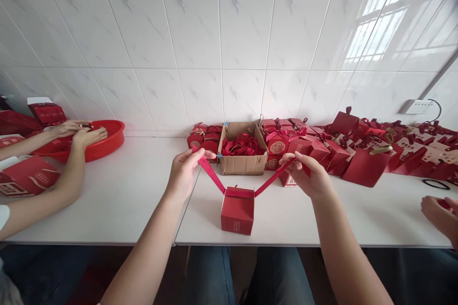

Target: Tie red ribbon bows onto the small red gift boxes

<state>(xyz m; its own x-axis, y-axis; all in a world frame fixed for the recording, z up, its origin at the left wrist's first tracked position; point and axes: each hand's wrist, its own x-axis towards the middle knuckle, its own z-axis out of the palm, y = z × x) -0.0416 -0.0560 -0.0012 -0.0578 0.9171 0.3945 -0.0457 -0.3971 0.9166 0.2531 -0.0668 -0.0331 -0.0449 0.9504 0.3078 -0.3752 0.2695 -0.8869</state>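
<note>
A small red gift box (238, 213) stands near the front edge of the white table (125, 200). A red ribbon (213, 177) runs through its top and out to both sides. My left hand (185, 171) pinches the left end, raised up and left of the box. My right hand (308, 173) pinches the right end, pulled up and to the right. Both ribbon halves are stretched taut in a V shape.
An open cardboard box (242, 162) with red ribbons sits behind the gift box. Several finished red boxes (343, 150) line the wall to the right. At left, another person's hands (80, 133) reach into a red tray (107, 143). A third person's hand (440, 214) shows at right.
</note>
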